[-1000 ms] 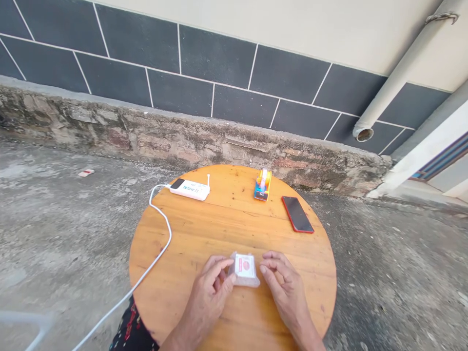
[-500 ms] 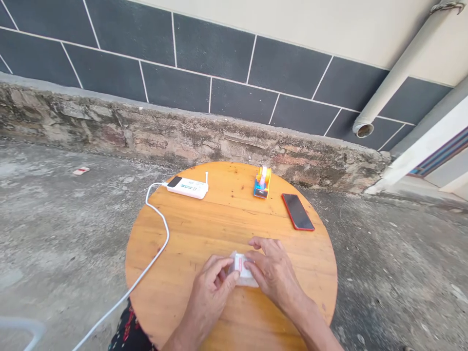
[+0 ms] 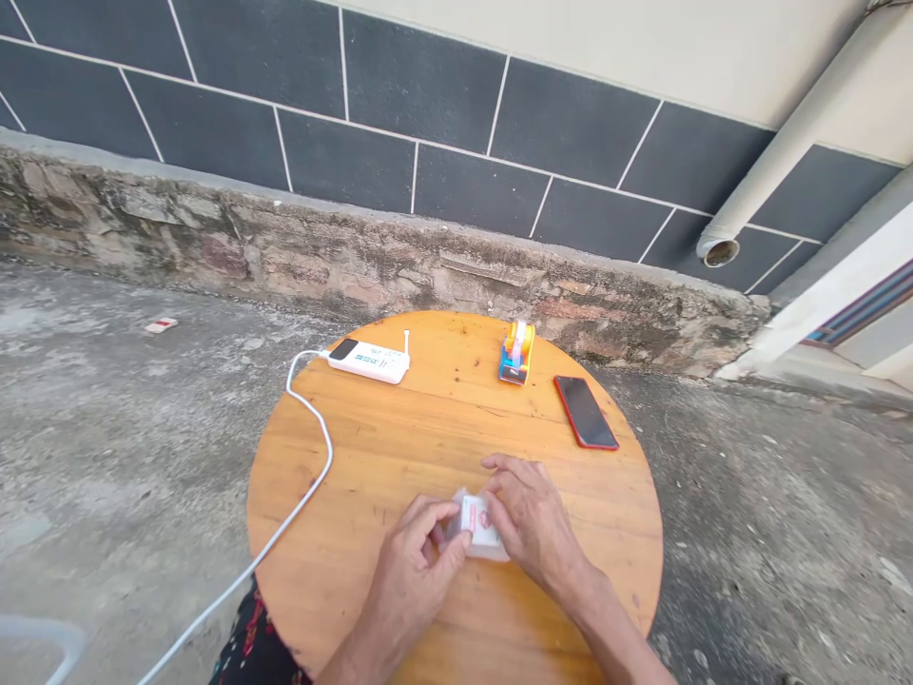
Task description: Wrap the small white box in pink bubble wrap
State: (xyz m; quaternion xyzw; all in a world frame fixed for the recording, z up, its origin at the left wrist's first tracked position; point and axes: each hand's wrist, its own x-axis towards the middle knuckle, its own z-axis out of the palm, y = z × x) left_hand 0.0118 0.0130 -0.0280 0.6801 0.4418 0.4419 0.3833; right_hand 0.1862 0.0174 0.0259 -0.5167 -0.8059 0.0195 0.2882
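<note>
A small white box point(image 3: 470, 514) with red print lies on the near part of the round wooden table, with clear plastic wrap point(image 3: 488, 551) around it. My left hand point(image 3: 420, 547) grips its left side between thumb and fingers. At the box's right edge is my right hand point(image 3: 528, 514), thumb and index finger closed together near the upper right corner. Whether a bit of the wrap is caught between them is hidden. The other fingers of that hand are bent above the table.
On the wooden table point(image 3: 399, 433) stand a white device point(image 3: 369, 361) with a white cable point(image 3: 314, 485), an orange and blue tape dispenser point(image 3: 515, 352) and a red-edged phone point(image 3: 586, 412). Behind runs a stone-based wall point(image 3: 342, 252) with a drainpipe point(image 3: 756, 162).
My right thumb has drawn back from the top of the box to its right edge, uncovering a round red mark. The left hand keeps its hold. The view has shifted slightly.
</note>
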